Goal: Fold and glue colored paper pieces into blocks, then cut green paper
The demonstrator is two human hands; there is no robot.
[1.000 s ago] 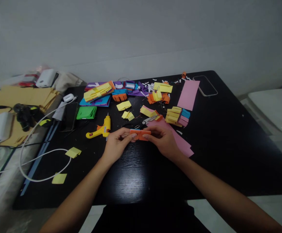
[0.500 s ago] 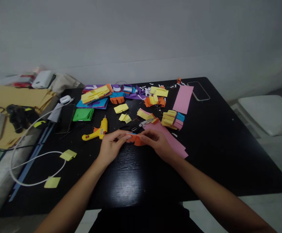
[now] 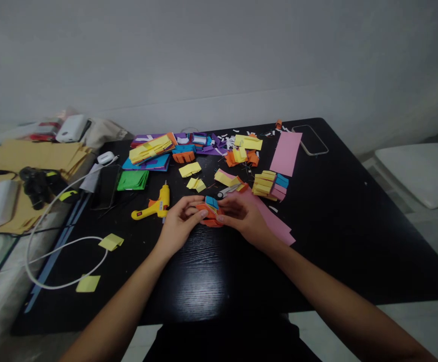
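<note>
- Paper packet [image 3: 211, 220], small and folded, orange with a blue part on top, sits between the fingertips of both hands, over the black wood-grained table [image 3: 335, 251].
- Left hand [image 3: 175, 226] pinches the packet's left end, thumb on the near face; right hand [image 3: 249, 218] grips the other end in the same way.
- Work at the fingers looks like shaping or lining up folded layers; handling something this small seems to call for light, even pressure from both thumbs.
- Just beyond the fingers, scissors with silvery blades [image 3: 228, 191] and overlapping pink paper sheets [image 3: 277, 223] crowd the space; the sheets reach beside the right forearm.
- Left of the left fingers lies a yellow plastic glue gun [image 3: 161, 205], nozzle pointing away.
- Farther left and nearer the body, a looped white cable [image 3: 53, 287] meets two pale yellow paper slips, and could snag a sleeve or wrist.
- Past the fingertips, yellow folded pieces [image 3: 190, 169] come first, with a yellow, blue and pink folded bundle [image 3: 264, 184] to their right.
- Farthest from the fingers are a layered yellow-topped paper stack [image 3: 153, 149], white paper scraps [image 3: 231, 143] and a phone-shaped frame [image 3: 315, 153].
</note>
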